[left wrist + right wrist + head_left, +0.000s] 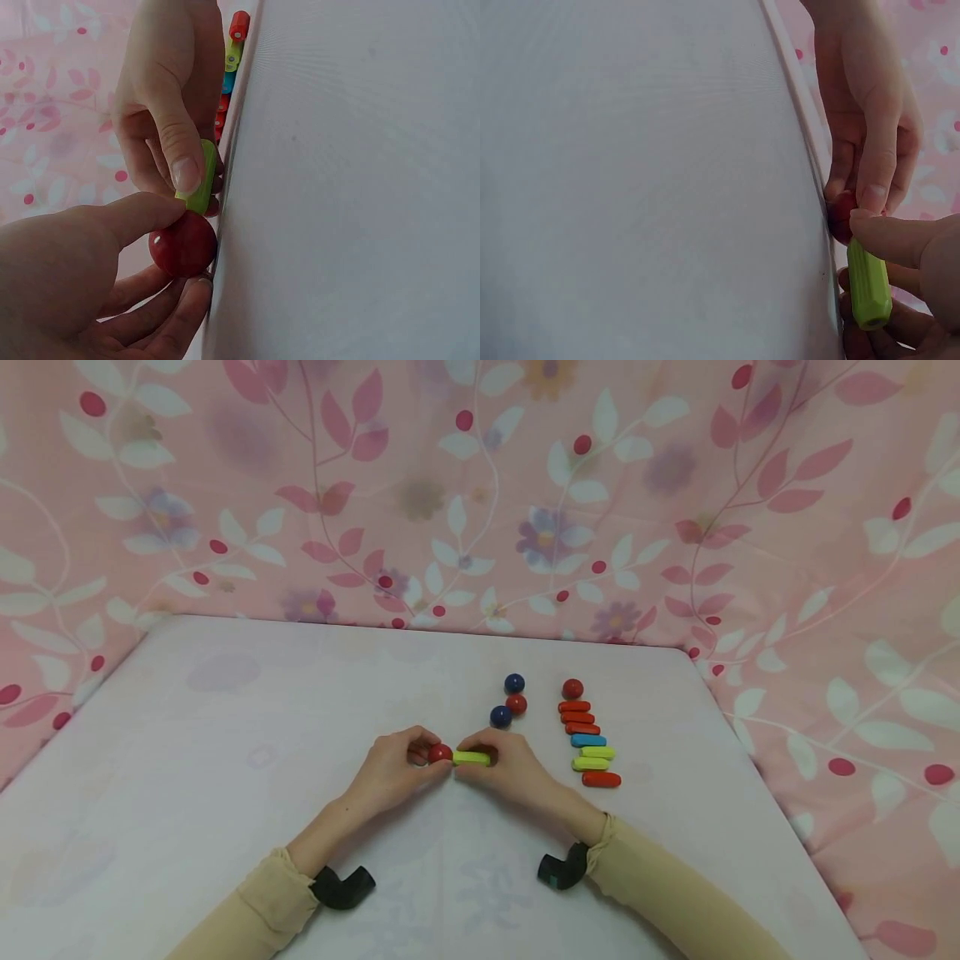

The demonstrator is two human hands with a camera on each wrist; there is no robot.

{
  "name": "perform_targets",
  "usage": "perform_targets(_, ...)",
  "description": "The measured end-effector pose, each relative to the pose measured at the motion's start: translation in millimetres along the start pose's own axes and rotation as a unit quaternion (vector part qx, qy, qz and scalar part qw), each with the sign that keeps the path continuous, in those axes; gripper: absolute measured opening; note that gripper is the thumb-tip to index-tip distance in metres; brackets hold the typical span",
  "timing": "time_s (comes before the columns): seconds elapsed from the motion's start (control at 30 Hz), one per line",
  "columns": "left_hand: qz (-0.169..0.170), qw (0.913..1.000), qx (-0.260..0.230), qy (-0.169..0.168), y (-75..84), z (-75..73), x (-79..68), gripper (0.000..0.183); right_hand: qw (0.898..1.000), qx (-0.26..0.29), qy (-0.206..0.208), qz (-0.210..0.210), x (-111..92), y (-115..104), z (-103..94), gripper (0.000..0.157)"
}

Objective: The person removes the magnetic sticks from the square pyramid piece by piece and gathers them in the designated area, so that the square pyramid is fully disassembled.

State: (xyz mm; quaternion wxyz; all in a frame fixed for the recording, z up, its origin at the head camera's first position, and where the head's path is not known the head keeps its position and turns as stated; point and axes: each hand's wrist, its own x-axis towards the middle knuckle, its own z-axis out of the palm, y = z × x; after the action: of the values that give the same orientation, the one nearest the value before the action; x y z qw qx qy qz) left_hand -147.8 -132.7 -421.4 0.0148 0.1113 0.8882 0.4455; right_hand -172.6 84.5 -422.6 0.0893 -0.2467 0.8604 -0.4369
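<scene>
Between its thumb and fingers, my left hand (389, 766) pinches a shiny red ball (440, 753). My right hand (508, 763) holds a short yellow-green ridged rod (472, 758) the same way. One end of the rod meets the ball, low over the table. In the left wrist view the ball (184, 244) hides little, and the rod (199, 180) is partly behind the right thumb. From the right wrist, the rod (870, 289) shows its free end with a dark spot, and the ball (841, 216) is half covered by fingers.
Beyond the right hand lie two blue balls (501, 717) and a red ball (516, 704) in a cluster. To the right runs a column of red rods (602, 780), a blue rod (588, 741), yellow-green rods (590, 764) and another red ball (573, 688). A white table (225, 760) lies beneath.
</scene>
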Motion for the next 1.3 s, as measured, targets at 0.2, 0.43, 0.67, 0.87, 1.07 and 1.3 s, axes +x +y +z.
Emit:
perform_targets(0.2, -0.006, 0.9999, -0.006, 0.007, -0.2, -0.2, 0.4, 0.028, 0.999, -0.012, 0.000, -0.035, 4.8, -1.6, 6.2, 0.026)
perform_targets(0.43, -0.015, 0.9998, -0.009, 0.001, 2.6, 0.0, 0.6, 0.027, 0.999, -0.026, 0.016, -0.035, 3.5, -1.4, 6.6, 0.023)
perform_targets(0.67, -0.016, 0.9998, -0.010, -0.001, 1.9, 0.6, 0.2, 0.028, 0.998, -0.028, 0.016, -0.051, 2.7, -0.8, 5.4, 0.021)
perform_targets(0.87, -0.016, 0.9999, -0.003, 0.000, 1.8, 0.1, -0.8, 0.028, 0.998, -0.031, 0.023, -0.043, 2.9, 2.6, 5.6, 0.020)
perform_targets(1.07, -0.023, 0.9997, -0.001, -0.003, 2.2, 0.2, 0.0, 0.028, 0.999, -0.035, 0.036, -0.007, -2.7, 6.0, -0.6, 0.021)
perform_targets(1.3, -0.003, 1.0000, 0.006, -0.003, 1.1, 1.4, 6.8, 0.031, 0.995, -0.063, 0.077, 0.019, -11.1, 14.8, -16.5, 0.023)
